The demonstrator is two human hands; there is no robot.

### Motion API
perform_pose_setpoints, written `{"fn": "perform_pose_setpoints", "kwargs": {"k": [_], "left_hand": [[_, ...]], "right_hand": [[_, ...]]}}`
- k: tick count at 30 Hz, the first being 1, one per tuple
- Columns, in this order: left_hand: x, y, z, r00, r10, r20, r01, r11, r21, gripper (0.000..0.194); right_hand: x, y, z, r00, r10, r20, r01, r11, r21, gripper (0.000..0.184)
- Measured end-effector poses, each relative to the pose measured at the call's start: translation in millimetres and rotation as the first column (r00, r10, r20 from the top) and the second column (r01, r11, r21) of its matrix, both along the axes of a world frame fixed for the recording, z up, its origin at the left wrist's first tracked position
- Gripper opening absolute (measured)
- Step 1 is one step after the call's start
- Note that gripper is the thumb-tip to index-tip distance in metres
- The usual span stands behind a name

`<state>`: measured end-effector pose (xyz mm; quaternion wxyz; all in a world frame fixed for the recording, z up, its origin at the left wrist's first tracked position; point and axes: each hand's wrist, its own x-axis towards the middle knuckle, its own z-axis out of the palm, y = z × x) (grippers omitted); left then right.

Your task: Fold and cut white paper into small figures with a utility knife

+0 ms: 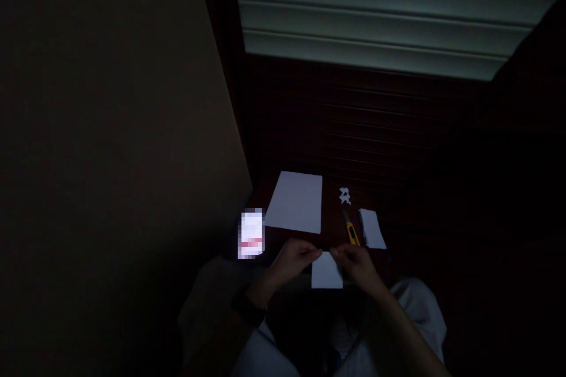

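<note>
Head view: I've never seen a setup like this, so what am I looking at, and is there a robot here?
No robot shows here, just a person's bare hands. The one camera is worn on the head, looking forward and down. The left hand and right hand pinch the top edge of a small white sheet. Beyond, on a dark surface, lie a large white sheet, paper scraps, a yellow cutter and some smaller white paper. The bright patch at left is pixelated, so I can't identify it.
</note>
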<state>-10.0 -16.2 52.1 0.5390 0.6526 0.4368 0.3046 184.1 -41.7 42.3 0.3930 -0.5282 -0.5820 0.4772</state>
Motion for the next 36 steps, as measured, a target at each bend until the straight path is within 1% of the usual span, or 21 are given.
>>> {"fn": "perform_pose_setpoints", "kwargs": {"k": [4,8,10,15,17,19,23,25,28,30,33,36], "left_hand": [[-5.3,-0.3,-0.3,0.992,0.06,0.112,-0.047,0.992,-0.115,0.029],[-6.5,-3.5,0.4,0.979,0.051,0.195,-0.013,0.982,-0.19,0.029],[-6.2,-5.9,1.9,0.974,0.059,0.22,-0.012,0.978,-0.207,0.03],[-7.0,-9.0,7.0,0.963,0.059,0.263,-0.008,0.982,-0.189,0.033],[-7.1,-8.3,6.7,0.964,0.052,0.261,-0.003,0.983,-0.184,0.035],[-6.2,-7.1,3.6,0.97,0.045,0.239,-0.005,0.986,-0.166,0.035],[-2.4,-5.7,-6.8,0.977,0.076,0.197,-0.058,0.994,-0.093,0.033],[-0.4,-5.8,-11.1,0.983,0.075,0.166,-0.066,0.996,-0.059,0.031],[2.5,-6.5,-14.6,0.994,0.021,0.108,-0.02,1.0,-0.008,0.029],[4.4,-7.0,-15.3,0.997,-0.011,0.082,0.01,1.0,0.015,0.028],[6.1,-8.5,-15.1,0.998,0.002,0.066,-0.003,1.0,0.024,0.028],[4.4,-11.9,-14.4,0.998,0.029,0.059,-0.03,1.0,0.008,0.028]], "right_hand": [[1.0,0.9,-0.6,0.997,-0.072,-0.018,0.072,0.997,0.03,0.032],[2.1,-1.1,-0.8,0.994,-0.108,-0.02,0.108,0.994,0.027,0.031],[2.2,-2.0,-2.1,0.989,-0.143,-0.029,0.144,0.989,0.025,0.031],[3.3,-0.8,-4.1,0.978,-0.209,-0.017,0.209,0.976,0.053,0.032],[3.7,0.2,-3.7,0.97,-0.244,-0.011,0.244,0.967,0.066,0.033],[3.9,0.7,-2.7,0.967,-0.253,-0.002,0.252,0.965,0.076,0.034],[2.9,0.8,1.7,0.975,-0.219,0.03,0.215,0.971,0.101,0.034],[1.2,1.2,5.7,0.98,-0.196,0.029,0.191,0.973,0.131,0.032],[-3.3,2.7,11.4,0.994,-0.104,0.043,0.096,0.981,0.171,0.031],[-7.0,3.8,12.8,0.994,-0.06,0.086,0.043,0.982,0.183,0.026],[-11.0,5.9,10.6,0.99,-0.083,0.118,0.059,0.979,0.194,0.025],[-10.5,8.8,7.0,0.988,-0.142,0.062,0.132,0.979,0.153,0.028]]}}
